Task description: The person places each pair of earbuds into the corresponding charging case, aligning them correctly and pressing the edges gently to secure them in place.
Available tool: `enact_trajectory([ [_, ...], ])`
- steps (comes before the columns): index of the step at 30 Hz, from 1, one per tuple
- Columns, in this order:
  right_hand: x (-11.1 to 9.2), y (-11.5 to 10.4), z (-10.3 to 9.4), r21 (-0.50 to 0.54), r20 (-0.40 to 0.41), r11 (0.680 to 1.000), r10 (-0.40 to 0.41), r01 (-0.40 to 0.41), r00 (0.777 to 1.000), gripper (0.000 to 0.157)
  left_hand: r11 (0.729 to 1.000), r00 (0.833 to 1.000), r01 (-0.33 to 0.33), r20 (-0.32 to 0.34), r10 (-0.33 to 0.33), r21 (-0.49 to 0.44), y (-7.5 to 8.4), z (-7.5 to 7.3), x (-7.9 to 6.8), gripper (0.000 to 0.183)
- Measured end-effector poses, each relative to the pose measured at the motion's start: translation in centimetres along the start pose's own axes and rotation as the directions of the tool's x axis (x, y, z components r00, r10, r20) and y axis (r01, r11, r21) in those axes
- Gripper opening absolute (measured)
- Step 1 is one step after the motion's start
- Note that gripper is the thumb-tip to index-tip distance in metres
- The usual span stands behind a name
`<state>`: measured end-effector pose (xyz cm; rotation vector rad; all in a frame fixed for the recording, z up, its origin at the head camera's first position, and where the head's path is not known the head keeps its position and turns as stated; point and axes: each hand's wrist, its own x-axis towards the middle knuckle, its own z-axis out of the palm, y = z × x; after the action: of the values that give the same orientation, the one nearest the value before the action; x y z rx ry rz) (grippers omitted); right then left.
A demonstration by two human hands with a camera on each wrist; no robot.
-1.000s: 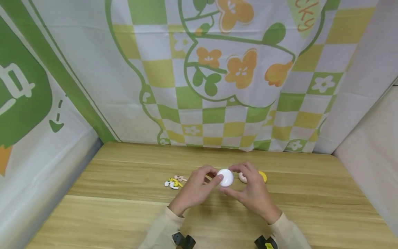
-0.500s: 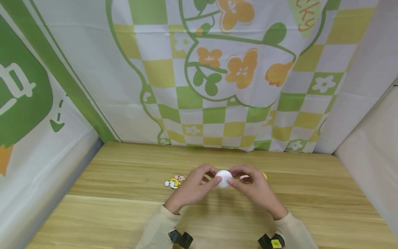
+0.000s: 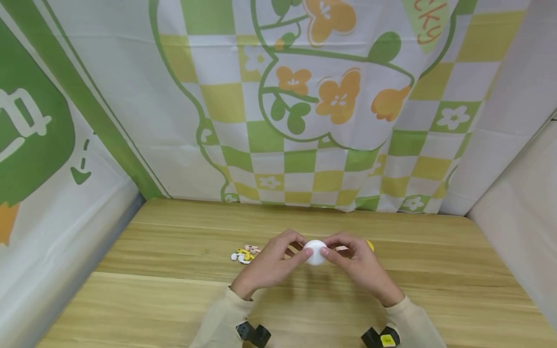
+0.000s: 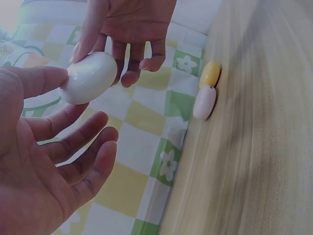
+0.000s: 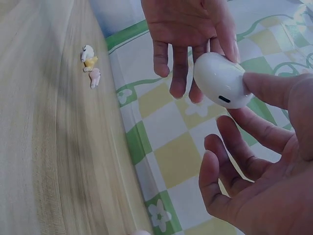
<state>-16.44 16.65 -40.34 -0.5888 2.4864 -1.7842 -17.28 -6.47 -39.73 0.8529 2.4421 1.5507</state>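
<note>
Above the table, both hands hold a glossy white earbud charging case (image 3: 315, 258), rounded like an egg. My left hand (image 3: 274, 263) pinches its left side between thumb and forefinger. On the opposite side my right hand (image 3: 359, 266) grips it the same way, and the two thumbs lie close together on the near face. A dark charging port slot (image 5: 224, 99) shows on the case in the right wrist view. The case looks closed. The other fingers of both hands spread loosely below it.
Several white, yellow and pink earbuds (image 3: 246, 253) lie in a small pile left of my hands. A pink case (image 4: 204, 103) and a yellow case (image 4: 210, 74) lie on the wooden table (image 3: 183, 241), partly behind my right hand. A patterned cloth (image 3: 300, 164) hangs behind.
My right thumb has come up from below the white case onto its near face, beside the left thumb. The case has turned in my fingers. The earbud pile stays put.
</note>
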Motion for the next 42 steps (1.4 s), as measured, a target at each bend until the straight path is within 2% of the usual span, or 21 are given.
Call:
enact_trajectory([
  [9, -0.02, -0.16, 0.41, 0.071, -0.138, 0.997, 0.052, -0.042, 0.989, 0.021, 0.999, 0.999, 0.021, -0.024, -0.022, -0.036, -0.27, 0.42, 0.31, 0.034],
  [14, 0.04, -0.37, 0.62, 0.117, -0.174, 0.992, 0.069, -0.049, 0.982, 0.025, 0.996, 0.999, 0.032, -0.033, -0.035, -0.085, -0.36, 0.75, 0.48, 0.031],
  [19, 0.06, -0.52, 0.81, 0.137, -0.177, 0.989, 0.076, -0.051, 0.981, 0.024, 0.994, 0.997, 0.016, -0.073, -0.025, -0.112, -0.16, 0.72, 0.40, 0.028],
  [25, 0.11, -0.45, 0.83, 0.115, -0.139, 0.992, 0.075, -0.059, 0.987, 0.020, 0.994, 0.992, 0.013, -0.122, -0.026, -0.111, -0.27, 0.76, 0.40, 0.030],
  [42, 0.09, -0.30, 0.69, 0.090, -0.100, 0.994, 0.067, -0.058, 0.993, 0.022, 0.994, 0.992, 0.012, -0.121, -0.026, -0.108, -0.38, 0.69, 0.39, 0.032],
])
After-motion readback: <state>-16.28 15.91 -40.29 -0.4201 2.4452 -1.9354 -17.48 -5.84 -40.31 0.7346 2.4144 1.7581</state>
